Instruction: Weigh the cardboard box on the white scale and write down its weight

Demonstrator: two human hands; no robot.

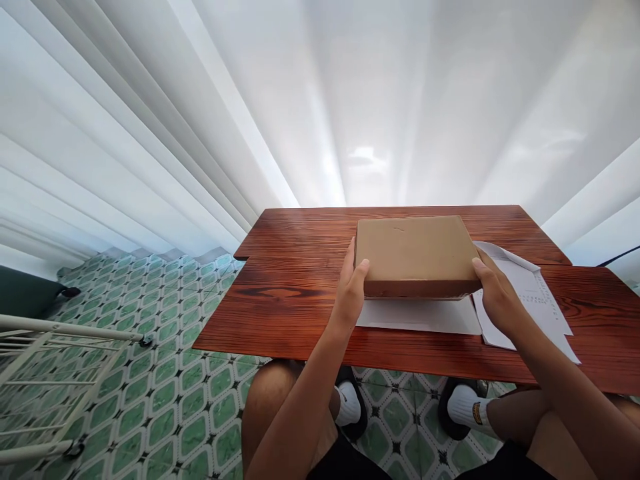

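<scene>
I am seeing the left hand [351,288] and right hand [495,293] gripping opposite sides of the cardboard box [415,257], lifting it just above the white paper sheets [530,300] lying on the wooden counter [290,293], centre frame.

Home: curtains [200,100], tiled floor [165,373]
</scene>
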